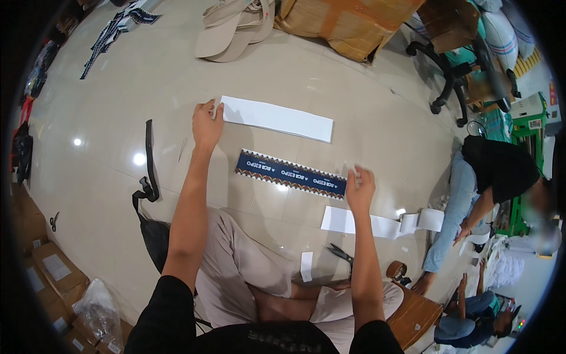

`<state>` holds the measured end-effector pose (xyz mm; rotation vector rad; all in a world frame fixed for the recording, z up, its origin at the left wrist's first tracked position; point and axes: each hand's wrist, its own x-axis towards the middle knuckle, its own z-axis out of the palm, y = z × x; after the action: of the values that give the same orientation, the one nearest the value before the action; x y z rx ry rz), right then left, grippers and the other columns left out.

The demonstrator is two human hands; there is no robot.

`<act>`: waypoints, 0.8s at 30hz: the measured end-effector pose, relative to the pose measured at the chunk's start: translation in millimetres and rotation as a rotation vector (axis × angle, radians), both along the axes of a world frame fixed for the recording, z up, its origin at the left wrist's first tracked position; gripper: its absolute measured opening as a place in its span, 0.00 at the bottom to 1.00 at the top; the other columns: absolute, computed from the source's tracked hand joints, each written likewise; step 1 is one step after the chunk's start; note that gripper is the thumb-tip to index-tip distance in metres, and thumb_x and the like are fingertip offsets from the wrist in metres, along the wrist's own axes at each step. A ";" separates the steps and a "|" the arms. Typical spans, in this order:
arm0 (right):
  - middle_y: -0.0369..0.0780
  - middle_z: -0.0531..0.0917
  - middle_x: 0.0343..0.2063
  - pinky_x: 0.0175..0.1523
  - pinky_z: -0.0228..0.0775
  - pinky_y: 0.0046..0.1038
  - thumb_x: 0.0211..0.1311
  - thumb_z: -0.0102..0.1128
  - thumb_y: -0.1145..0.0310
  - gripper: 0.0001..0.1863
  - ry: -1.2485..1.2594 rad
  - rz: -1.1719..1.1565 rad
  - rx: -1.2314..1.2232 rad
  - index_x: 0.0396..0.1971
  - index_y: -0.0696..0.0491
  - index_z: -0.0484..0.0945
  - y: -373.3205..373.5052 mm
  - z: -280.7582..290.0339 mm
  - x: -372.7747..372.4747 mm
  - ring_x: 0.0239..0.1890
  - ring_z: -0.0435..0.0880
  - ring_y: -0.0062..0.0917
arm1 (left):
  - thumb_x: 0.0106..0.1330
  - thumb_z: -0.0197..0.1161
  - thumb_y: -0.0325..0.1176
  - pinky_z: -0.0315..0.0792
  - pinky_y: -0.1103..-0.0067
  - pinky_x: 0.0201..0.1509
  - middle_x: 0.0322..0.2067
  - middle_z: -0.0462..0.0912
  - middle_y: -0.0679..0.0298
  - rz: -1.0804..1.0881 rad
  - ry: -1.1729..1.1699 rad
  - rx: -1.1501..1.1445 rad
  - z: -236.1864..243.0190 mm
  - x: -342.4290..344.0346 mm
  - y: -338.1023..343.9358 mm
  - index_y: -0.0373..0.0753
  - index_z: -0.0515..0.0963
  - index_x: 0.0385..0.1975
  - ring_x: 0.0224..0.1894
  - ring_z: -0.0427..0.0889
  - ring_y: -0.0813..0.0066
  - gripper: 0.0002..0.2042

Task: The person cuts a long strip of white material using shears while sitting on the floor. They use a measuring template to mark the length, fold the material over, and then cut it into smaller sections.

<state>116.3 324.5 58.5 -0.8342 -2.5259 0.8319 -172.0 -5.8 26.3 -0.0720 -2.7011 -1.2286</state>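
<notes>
Floor: the glossy beige tiled floor carries everything in front of my crossed legs.
White strip: the long white paper strip lies flat on the floor, farthest from me, slanting down to the right.
Patterned band: the dark blue printed band with a zigzag border lies just nearer, parallel to the strip.
Left hand: my left hand pinches the white strip's left end.
Right hand: my right hand rests at the band's right end with fingers loosely spread; whether it grips, I cannot tell.
Scissors: black-handled scissors lie near my right forearm.
</notes>
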 end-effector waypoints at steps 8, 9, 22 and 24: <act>0.56 0.75 0.54 0.59 0.66 0.49 0.62 0.62 0.68 0.24 -0.257 -0.065 0.338 0.54 0.67 0.75 -80.4 -41.4 173.8 0.56 0.74 0.51 | 0.67 0.64 0.34 0.76 0.65 0.51 0.47 0.82 0.52 -0.718 0.034 0.009 53.5 143.5 60.3 0.34 0.81 0.50 0.47 0.82 0.54 0.15; 0.55 0.75 0.55 0.59 0.66 0.49 0.62 0.61 0.67 0.25 -0.288 -0.052 0.295 0.55 0.67 0.74 -99.3 -38.0 168.3 0.56 0.73 0.50 | 0.66 0.64 0.33 0.75 0.64 0.55 0.49 0.81 0.52 -0.864 0.082 -0.055 48.1 177.9 62.3 0.34 0.80 0.50 0.51 0.80 0.53 0.15; 0.49 0.76 0.60 0.62 0.66 0.54 0.63 0.57 0.63 0.23 -0.396 0.328 -0.176 0.57 0.57 0.76 -179.4 -15.4 89.3 0.62 0.75 0.45 | 0.72 0.53 0.41 0.59 0.55 0.74 0.74 0.59 0.55 -1.049 -0.236 -0.808 16.8 286.7 6.8 0.34 0.62 0.70 0.74 0.61 0.54 0.29; 0.49 0.79 0.57 0.62 0.67 0.52 0.63 0.58 0.63 0.23 -0.239 0.261 -0.130 0.56 0.58 0.76 -173.6 -6.2 95.9 0.59 0.77 0.46 | 0.72 0.52 0.42 0.60 0.54 0.73 0.74 0.60 0.56 -1.026 -0.263 -0.788 18.8 279.4 -3.9 0.32 0.63 0.69 0.74 0.62 0.53 0.29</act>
<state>212.2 150.9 52.3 -0.6873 -2.8606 1.0430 107.4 -9.6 45.1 -1.6253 -3.2561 -0.1426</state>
